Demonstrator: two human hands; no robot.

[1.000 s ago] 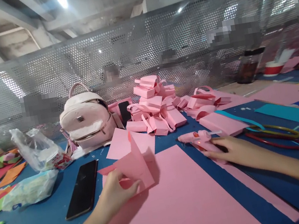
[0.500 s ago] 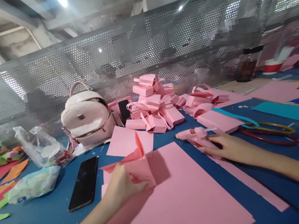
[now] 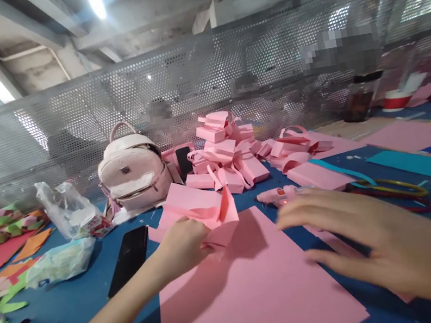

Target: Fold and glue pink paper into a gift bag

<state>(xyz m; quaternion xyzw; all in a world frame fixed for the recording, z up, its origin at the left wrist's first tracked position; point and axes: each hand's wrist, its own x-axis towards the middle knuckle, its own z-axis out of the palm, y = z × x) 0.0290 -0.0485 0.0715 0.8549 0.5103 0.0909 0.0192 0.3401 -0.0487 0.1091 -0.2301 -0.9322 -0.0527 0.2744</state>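
Note:
My left hand grips a folded pink paper bag, its fingers closed on the near side and the upper edges standing up. Beneath it lie large pink paper sheets on the blue table. Nothing is held by my right hand, which hovers over the right edge of the sheets with fingers stretched apart, slightly blurred. Just beyond those fingers a pink glue gun rests on the table, its handle partly hidden behind my hand.
Folded pink paper bags are heaped at the back, beside a pale backpack. A black phone and a plastic bag lie left. Teal paper and tape rolls are at right. A perforated metal screen stands behind.
My right hand has let go of the glue gun and come nearer with fingers spread. My left hand has moved slightly right and turned the paper bag.

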